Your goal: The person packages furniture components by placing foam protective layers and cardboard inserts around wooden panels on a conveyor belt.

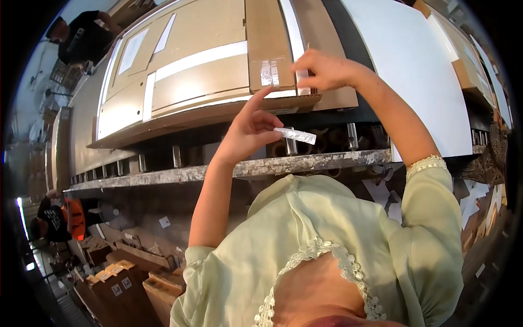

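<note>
Cardboard sheets (201, 71) overhead: right hand (325, 70) pinches tape strip (303, 90) onto edge; left hand (248, 131) pinches loose strip (295, 135) below.

bench: long speckled worktop edge (327, 161) just under the hands, runs left
rollers: metal posts (176, 156) along bench, below the hands
white sheet: big panel (403, 71) right of the hands
floor stock: brown cartons (117, 283) far below-left
people: one (81, 38) up-left, one (54, 218) low-left
light: bright glare at far left edge
</note>
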The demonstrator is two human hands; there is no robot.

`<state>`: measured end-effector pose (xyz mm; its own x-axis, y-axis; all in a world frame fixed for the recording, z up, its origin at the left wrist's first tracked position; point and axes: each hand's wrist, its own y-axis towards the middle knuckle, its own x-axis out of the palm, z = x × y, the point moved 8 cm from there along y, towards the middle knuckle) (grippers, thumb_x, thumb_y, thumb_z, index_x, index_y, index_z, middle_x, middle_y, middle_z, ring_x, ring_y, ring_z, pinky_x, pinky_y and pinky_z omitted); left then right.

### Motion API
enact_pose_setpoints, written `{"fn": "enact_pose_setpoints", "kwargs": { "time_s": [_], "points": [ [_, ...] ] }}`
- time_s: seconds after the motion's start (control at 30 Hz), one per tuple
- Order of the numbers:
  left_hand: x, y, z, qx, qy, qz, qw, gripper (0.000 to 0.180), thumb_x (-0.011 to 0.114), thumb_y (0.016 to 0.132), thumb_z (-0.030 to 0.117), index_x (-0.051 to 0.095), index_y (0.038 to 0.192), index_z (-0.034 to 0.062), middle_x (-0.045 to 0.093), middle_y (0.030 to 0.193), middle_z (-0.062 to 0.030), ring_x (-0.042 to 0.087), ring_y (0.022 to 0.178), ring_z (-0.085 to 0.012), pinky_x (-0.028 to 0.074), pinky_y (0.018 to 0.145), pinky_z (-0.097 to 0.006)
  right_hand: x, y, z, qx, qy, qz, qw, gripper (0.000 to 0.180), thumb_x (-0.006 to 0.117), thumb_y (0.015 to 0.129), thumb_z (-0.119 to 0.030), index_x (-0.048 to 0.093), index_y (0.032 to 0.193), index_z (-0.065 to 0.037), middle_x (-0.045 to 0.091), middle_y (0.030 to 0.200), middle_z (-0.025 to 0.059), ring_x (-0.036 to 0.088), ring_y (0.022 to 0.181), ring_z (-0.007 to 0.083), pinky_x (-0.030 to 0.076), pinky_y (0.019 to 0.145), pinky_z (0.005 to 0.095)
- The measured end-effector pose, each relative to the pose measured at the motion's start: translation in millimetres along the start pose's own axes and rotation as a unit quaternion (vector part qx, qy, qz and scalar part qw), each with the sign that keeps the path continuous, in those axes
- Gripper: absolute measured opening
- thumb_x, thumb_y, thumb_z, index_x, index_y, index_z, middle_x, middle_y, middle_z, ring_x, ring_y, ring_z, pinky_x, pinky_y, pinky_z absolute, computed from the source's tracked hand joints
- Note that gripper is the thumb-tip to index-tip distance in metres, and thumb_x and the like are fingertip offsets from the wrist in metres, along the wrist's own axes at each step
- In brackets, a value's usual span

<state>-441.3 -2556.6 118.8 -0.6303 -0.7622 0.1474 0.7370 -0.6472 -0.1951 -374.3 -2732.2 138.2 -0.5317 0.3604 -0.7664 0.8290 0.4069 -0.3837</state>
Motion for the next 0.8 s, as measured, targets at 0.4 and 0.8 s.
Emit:
{"fn": "enact_pose_setpoints", "kwargs": {
  "time_s": [0.4,0.8],
  "points": [
    [60,37,72,0.322,0.536,0.187,0.758,0.024,0.065,0.084,0.007,0.065,0.107,0.0042,0.066,0.105,-0.0105,0.061,0.096,-0.0305,0.046,0.088,-0.04,-31,85,49,0.064,-0.174,0.198,0.962,0.075,0.029,0.099,-0.051,0.023,0.147,0.006,0.016,0.157,0.0193,0.009,0.147,0.0344,0.013,0.119,0.0421],
    [57,131,32,0.057,0.708,-0.039,0.703,0.024,0.049,0.091,0.02,0.063,0.099,0.0022,0.062,0.118,-0.014,0.055,0.114,-0.0321,0.043,0.096,-0.046,-26,91,75,0.065,-0.195,0.129,0.97,0.08,0.037,0.096,-0.054,0.027,0.144,0.009,0.019,0.155,0.0236,0.015,0.145,0.0375,0.021,0.116,0.0431]
  ]
}}
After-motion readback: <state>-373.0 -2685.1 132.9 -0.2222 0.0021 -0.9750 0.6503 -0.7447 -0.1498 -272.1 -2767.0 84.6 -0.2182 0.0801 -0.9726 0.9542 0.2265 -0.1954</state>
